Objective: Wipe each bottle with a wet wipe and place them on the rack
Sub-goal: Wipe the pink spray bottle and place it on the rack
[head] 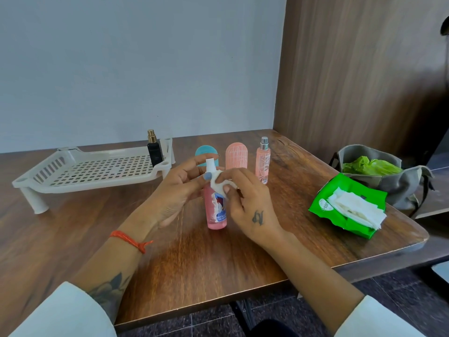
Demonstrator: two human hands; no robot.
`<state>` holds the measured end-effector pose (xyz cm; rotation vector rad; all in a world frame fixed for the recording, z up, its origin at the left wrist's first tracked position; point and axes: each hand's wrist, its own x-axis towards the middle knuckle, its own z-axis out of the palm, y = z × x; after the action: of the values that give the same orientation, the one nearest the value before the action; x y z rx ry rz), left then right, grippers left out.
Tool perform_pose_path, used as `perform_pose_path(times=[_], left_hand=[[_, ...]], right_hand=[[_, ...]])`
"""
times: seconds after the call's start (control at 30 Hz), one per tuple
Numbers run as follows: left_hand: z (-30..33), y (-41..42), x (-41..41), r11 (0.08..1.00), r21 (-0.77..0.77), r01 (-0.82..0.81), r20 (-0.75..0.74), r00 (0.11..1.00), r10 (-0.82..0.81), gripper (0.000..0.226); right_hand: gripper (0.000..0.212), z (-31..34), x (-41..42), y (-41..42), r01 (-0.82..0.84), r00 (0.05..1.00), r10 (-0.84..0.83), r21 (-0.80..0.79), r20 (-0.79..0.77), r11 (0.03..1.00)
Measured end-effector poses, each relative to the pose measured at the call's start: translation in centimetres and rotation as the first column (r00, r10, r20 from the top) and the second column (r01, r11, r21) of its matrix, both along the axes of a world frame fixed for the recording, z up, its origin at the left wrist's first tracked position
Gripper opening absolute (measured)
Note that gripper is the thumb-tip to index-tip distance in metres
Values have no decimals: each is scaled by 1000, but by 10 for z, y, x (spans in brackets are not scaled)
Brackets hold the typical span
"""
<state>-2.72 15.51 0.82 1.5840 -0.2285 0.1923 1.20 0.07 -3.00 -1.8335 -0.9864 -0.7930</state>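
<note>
Two bare forearms reach over a wooden table (218,259), the left hand (175,193) gripping a pink spray bottle (216,210) upright while the right hand (245,203) pinches a wet wipe (220,182) against its neck; turning the bottle would help the wipe reach every side before it joins the black bottle (154,149) on the rack (92,173).

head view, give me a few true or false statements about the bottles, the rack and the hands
1. A black bottle stands on the rack. True.
2. The left hand holds the pink spray bottle. True.
3. The right hand is empty. False: it pinches a white wipe against the bottle's neck.
4. The wipes pack sits left of the rack. False: it lies on the table's right side, near a grey bag.
5. The pale pink bottle lies on its side. False: it stands upright.
</note>
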Motion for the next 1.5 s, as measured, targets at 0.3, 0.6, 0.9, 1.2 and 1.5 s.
perform_pose_path(times=[0.3, 0.6, 0.9, 1.2, 1.5], left_hand=[[1, -1, -1, 999, 33, 6, -19, 1000, -5, 35], [1, -2, -2, 999, 54, -5, -1, 1000, 5, 41], [1, -3, -1, 993, 29, -113, -32, 993, 114, 40], [-1, -1, 2, 995, 13, -104, -11, 995, 104, 34], [-1, 0, 2, 997, -16, -80, -5, 997, 80, 34]], right_hand=[[17, 0, 2, -1, 57, 982, -57, -7, -181, 998], [23, 3, -5, -4, 32, 998, -27, -76, 63, 997], [22, 4, -15, -18, -109, 993, 121, -383, 6, 917], [15, 5, -1, -20, 84, 996, -85, 8, 16, 996], [17, 14, 3, -3, 55, 998, -56, -43, -34, 998]])
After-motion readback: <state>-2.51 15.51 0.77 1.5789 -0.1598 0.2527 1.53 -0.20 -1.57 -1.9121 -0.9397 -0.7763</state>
